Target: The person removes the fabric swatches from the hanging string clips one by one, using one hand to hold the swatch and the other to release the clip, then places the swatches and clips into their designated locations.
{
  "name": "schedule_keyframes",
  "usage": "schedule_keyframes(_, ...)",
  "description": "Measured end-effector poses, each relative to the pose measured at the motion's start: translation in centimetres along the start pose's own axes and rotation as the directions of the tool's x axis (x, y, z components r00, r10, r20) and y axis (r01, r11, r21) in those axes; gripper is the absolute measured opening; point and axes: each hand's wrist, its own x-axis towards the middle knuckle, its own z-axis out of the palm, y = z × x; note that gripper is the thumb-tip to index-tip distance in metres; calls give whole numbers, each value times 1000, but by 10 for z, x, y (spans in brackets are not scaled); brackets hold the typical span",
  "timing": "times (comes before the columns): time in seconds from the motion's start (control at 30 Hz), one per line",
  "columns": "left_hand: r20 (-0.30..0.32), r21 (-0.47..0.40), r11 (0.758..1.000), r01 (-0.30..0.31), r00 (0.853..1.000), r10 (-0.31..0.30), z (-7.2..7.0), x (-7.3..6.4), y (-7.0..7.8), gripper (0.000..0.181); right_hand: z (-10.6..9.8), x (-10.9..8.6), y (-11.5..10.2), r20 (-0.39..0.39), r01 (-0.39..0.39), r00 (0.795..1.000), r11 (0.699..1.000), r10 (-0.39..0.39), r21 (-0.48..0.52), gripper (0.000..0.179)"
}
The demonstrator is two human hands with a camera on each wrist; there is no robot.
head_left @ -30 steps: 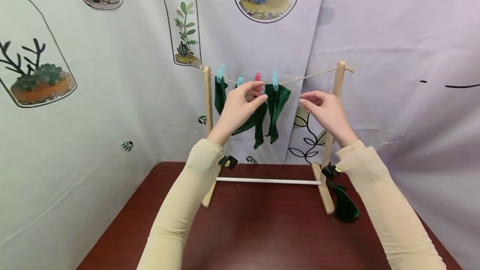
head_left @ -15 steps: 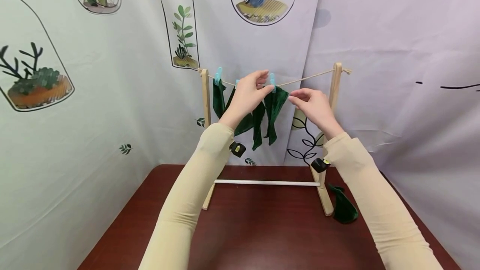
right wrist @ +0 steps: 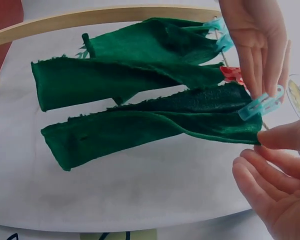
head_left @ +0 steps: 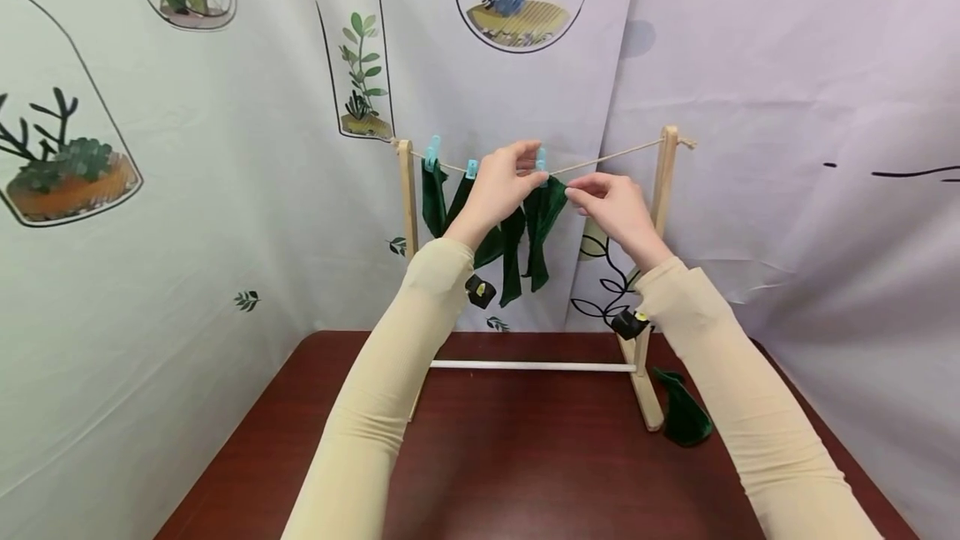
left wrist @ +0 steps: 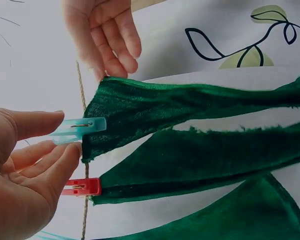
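My left hand [head_left: 501, 190] is at the line, its thumb and fingers around the handle end of a light blue clothespin [left wrist: 92, 125]. That clothespin sits on the top edge of a dark green velvet cloth [left wrist: 155, 105] hanging from the rope [head_left: 633, 150]. To the right, my right hand [head_left: 615, 207] pinches the top right corner of the same cloth between thumb and index finger. A red clothespin [left wrist: 87, 187] beside it holds another green cloth [right wrist: 120, 82]. Farther left hang more green cloth and blue clothespins [head_left: 432, 152], partly hidden by the left hand in the head view.
Wooden posts [head_left: 663, 182] hold the rope up, with a white rod [head_left: 532, 366] joining their feet. Another green cloth [head_left: 686, 417] lies on the dark red table [head_left: 525, 457] by the right foot. A printed curtain [head_left: 247, 148] hangs behind.
My left hand has moved right and up to the blue clothespin. My right hand has moved left to the corner of the cloth and now grips it. The head view has shifted slightly.
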Motion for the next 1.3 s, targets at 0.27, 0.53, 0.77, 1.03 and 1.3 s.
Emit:
schedule_keyframes(0.27,-26,4,1000,-22,999,22,-3,0,0,46,2,0,-2,6,-5,1000,1000,5,9,37)
schedule_keyframes(0.53,-35,-4,999,-32,999,31,-3,-5,-1,44,6,-1,-1,-9,-21,1000,999,21,42,39)
schedule_keyframes(0.77,-81,-9,996,-87,993,86,1,-10,-6,36,6,-3,1,-46,-5,999,993,10,120,39)
schedule_keyframes(1.03,-177,44,987,-157,971,162,7,-17,-4,22,4,-7,1,-56,4,998,988,5,152,38)
schedule_keyframes(1.3,-229,64,982,-177,955,187,4,-16,3,15,0,-7,-6,-61,28,998,984,-17,177,40)
